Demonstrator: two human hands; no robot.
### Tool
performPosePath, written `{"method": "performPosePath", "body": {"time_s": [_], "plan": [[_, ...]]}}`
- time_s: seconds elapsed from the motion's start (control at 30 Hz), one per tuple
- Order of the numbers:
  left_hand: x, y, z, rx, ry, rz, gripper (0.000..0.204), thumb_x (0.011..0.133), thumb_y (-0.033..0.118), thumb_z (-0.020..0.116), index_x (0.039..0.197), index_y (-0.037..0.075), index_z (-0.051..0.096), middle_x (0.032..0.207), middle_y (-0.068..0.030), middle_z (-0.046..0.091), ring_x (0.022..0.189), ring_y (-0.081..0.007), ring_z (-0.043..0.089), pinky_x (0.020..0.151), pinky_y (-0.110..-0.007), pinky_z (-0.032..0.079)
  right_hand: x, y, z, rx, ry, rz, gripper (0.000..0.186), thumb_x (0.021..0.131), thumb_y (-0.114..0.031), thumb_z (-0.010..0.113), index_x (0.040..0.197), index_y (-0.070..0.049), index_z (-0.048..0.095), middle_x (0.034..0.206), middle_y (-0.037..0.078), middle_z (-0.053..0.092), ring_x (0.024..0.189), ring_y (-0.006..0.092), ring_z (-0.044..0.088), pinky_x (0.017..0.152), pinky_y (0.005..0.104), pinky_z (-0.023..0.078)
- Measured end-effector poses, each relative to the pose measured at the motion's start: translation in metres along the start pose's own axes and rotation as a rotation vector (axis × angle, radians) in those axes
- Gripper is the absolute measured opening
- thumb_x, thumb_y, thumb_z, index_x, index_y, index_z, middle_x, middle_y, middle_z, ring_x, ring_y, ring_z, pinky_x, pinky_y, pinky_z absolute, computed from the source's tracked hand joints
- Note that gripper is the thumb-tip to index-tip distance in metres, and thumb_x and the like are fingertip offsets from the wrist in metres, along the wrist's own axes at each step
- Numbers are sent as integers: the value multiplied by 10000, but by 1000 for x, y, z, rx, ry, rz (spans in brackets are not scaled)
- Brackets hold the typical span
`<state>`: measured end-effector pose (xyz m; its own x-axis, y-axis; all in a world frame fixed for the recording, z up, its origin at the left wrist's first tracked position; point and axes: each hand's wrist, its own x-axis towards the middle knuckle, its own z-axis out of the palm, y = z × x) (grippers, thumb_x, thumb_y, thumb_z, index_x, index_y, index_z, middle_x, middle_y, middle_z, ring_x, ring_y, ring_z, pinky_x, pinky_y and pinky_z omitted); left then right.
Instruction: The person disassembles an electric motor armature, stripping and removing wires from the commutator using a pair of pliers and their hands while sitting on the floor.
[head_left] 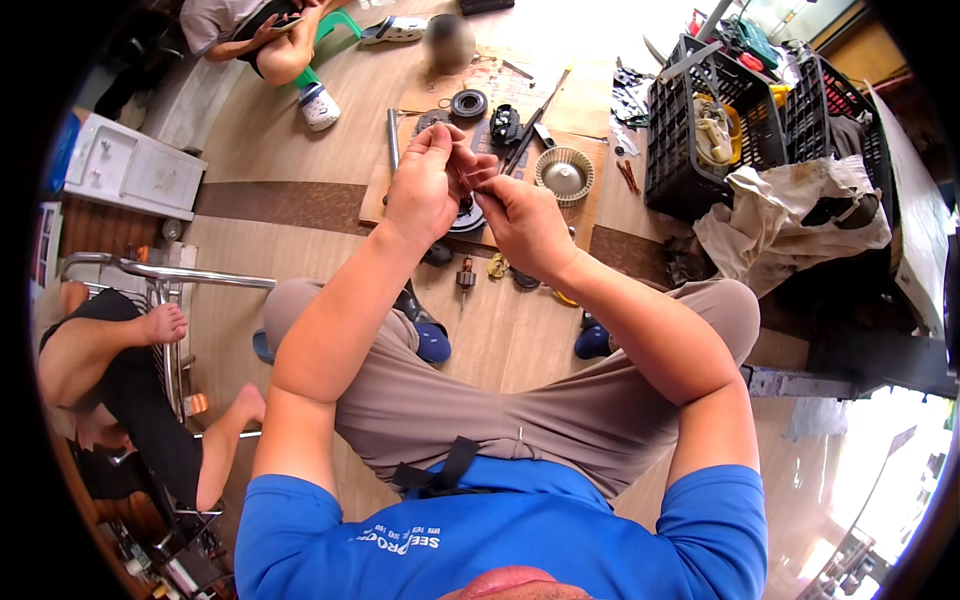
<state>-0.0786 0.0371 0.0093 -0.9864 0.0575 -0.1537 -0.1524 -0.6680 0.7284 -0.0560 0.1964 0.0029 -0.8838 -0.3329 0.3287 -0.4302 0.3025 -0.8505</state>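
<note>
Both of my hands meet above a sheet of cardboard (375,195) on the floor. My left hand (425,190) is closed, thumb and fingers pinching close to the right hand's fingertips. My right hand (528,222) pinches too, its thumb and forefinger together. Whatever lies between them is too small and shaded to make out. Below the hands a pale round part (466,218) is mostly hidden. A finned metal fan wheel (565,176) lies to their right. Beyond them are a black ring-shaped part (468,103) and a black housing (506,124). A motor armature (466,275) stands nearer me.
Black plastic crates (690,150) full of parts stand at the right, with a stained cloth (780,215) draped beside them. A metal tube (392,140) lies left of my hands. A person sits at far left by a chrome frame (190,272); another sits on a green stool (338,22).
</note>
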Motion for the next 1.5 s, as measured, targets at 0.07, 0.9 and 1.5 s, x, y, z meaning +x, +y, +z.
{"method": "performPosePath", "body": {"time_s": [0.07,0.9,1.5], "plan": [[-4,2,19,-20,148,-5,220,1053,269,409,978,114,545,627,2,445,599,-160,564,653,-345,548,-4,0,3,10,-19,30,131,898,-118,604,934,4,639,826,232,650,802,408,645,692,451,517],[-6,-6,4,789,-92,-403,270,1037,264,436,903,87,589,634,18,567,459,-40,384,399,-202,304,31,4,-69,-371,-487,-225,131,835,-161,673,908,-55,697,869,115,661,870,325,640,759,405,508],[-14,-9,3,541,-240,-494,255,1034,254,473,866,84,561,621,65,420,499,-51,337,447,-222,287,36,19,-77,-246,-419,-162,162,850,-168,634,910,-26,684,900,137,666,884,330,640,798,408,509]]}}
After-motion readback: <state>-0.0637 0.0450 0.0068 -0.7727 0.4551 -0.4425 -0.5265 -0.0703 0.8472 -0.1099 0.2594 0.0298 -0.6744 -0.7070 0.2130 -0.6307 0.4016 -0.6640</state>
